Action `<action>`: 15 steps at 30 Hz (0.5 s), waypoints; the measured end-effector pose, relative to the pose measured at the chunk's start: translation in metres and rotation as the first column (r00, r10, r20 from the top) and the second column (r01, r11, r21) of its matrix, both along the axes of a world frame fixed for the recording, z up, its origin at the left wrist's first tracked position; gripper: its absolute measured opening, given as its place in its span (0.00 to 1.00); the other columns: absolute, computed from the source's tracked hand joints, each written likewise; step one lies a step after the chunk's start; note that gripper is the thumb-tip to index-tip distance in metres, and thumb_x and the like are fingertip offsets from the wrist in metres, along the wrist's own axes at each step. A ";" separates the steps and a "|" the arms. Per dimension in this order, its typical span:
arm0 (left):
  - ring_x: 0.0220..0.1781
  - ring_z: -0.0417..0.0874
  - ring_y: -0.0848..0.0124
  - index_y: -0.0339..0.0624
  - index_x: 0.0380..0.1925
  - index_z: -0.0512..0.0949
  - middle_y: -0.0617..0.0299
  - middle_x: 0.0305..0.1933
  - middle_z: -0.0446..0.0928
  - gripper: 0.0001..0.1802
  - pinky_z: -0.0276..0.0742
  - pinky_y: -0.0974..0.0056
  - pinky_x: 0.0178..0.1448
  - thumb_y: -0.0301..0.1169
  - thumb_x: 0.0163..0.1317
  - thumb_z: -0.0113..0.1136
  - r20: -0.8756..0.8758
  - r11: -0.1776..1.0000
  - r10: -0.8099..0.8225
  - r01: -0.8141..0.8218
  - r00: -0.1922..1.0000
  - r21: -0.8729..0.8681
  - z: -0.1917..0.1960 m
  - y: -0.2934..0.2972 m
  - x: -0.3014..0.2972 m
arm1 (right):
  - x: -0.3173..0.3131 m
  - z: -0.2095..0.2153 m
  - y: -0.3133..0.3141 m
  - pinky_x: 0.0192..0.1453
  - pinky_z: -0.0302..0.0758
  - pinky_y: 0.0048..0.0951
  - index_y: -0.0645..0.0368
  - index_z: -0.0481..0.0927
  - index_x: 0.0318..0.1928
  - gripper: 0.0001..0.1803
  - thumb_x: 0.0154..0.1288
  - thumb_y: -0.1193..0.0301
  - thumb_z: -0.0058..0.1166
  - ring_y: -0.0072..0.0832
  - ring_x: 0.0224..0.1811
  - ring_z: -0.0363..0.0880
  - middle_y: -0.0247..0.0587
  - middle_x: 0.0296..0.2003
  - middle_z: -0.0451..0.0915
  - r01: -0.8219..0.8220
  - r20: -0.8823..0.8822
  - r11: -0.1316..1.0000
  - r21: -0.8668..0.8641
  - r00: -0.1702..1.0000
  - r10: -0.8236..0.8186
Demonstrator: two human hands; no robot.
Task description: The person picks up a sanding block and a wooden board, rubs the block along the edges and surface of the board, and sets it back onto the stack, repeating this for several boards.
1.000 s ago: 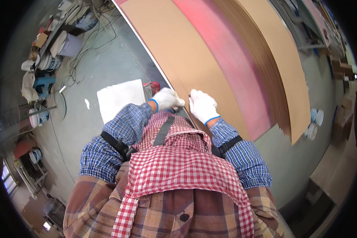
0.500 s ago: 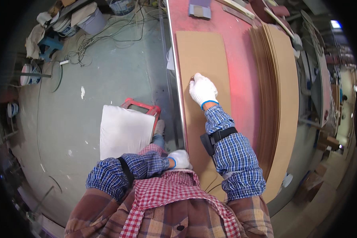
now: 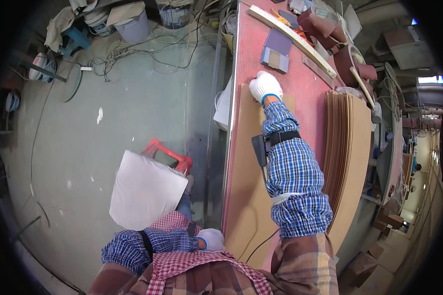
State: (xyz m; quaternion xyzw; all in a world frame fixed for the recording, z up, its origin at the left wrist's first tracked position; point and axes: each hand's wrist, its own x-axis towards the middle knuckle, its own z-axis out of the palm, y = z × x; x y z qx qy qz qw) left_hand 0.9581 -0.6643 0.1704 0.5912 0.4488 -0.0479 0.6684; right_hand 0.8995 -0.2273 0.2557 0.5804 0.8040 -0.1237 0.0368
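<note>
A long light-brown board [image 3: 248, 162] lies along the left edge of the red-topped table. My right hand [image 3: 267, 87], in a white knitted glove with a blue cuff, is at its far end. The fingers are curled closed and pressed down there; whatever they hold is hidden beneath them. Close to my apron, my left hand [image 3: 212, 240], gloved the same way, rests by the table's near left edge. Its fingers are mostly hidden. Just beyond the right hand lies a flat purple-and-blue block [image 3: 274, 58] with a tan patch.
A stack of curved-looking brown boards [image 3: 347, 147] stands on the table's right side. A pale wooden strip [image 3: 295, 40] and rolls of dark red sheet [image 3: 325, 27] lie at the far end. Left of the table is a red-framed stool [image 3: 155, 184] with a white cover; buckets [image 3: 133, 24] and cables stand beyond.
My right hand has slid farther away along the board to its far end, arm stretched out. My view has shifted forward, and the left hand appears lower and slightly left.
</note>
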 end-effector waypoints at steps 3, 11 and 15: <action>0.46 0.84 0.48 0.38 0.36 0.86 0.43 0.42 0.83 0.26 0.79 0.50 0.53 0.51 0.52 0.61 -0.001 1.000 0.021 -0.021 1.000 0.005 -0.004 -0.001 0.003 | 0.006 -0.014 -0.016 0.58 0.75 0.46 0.60 0.81 0.46 0.18 0.66 0.61 0.46 0.50 0.53 0.79 0.56 0.48 0.81 0.122 -0.210 0.989 0.087 0.972 -0.101; 0.43 0.84 0.48 0.40 0.31 0.85 0.43 0.38 0.83 0.24 0.77 0.47 0.49 0.49 0.62 0.51 0.004 0.916 -0.194 0.180 0.981 0.357 -0.043 0.008 -0.001 | 0.168 -0.036 -0.244 0.21 0.67 0.26 0.59 0.74 0.29 0.16 0.71 0.61 0.53 0.21 0.16 0.70 0.34 0.18 0.73 0.386 -0.639 0.851 -0.356 0.564 -0.523; 0.39 0.86 0.56 0.41 0.31 0.86 0.50 0.32 0.85 0.24 0.79 0.52 0.47 0.50 0.63 0.52 -0.022 0.975 -0.084 0.087 0.996 0.206 -0.006 0.032 -0.015 | 0.290 -0.062 -0.412 0.19 0.68 0.29 0.61 0.73 0.29 0.16 0.68 0.62 0.54 0.23 0.14 0.71 0.36 0.15 0.73 0.673 -0.541 0.687 -0.275 0.482 -0.689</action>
